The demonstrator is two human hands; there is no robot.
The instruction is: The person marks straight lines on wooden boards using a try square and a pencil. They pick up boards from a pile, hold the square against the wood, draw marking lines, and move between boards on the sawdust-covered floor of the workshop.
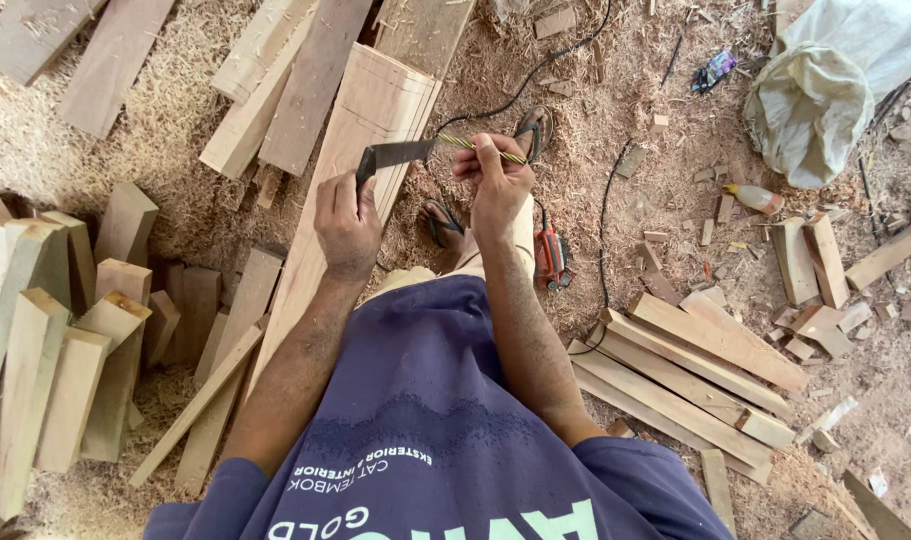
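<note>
My left hand [345, 222] grips the handle end of a dark metal blade [396, 154] that points to the right at chest height. My right hand [495, 183] pinches a thin yellow-green striped pencil [483, 148] and holds its end against the blade's tip. Both hands hover above a long pale plank [348, 160] lying on the sawdust floor. Below the hands I see my blue shirt, light shorts and sandalled feet.
Short wood blocks [66, 330] are stacked at the left, cut slats [691, 370] lie at the right. A red power tool [553, 256] with a black cord rests by my right leg. A white sack [826, 85] sits top right. Sawdust and offcuts cover the ground.
</note>
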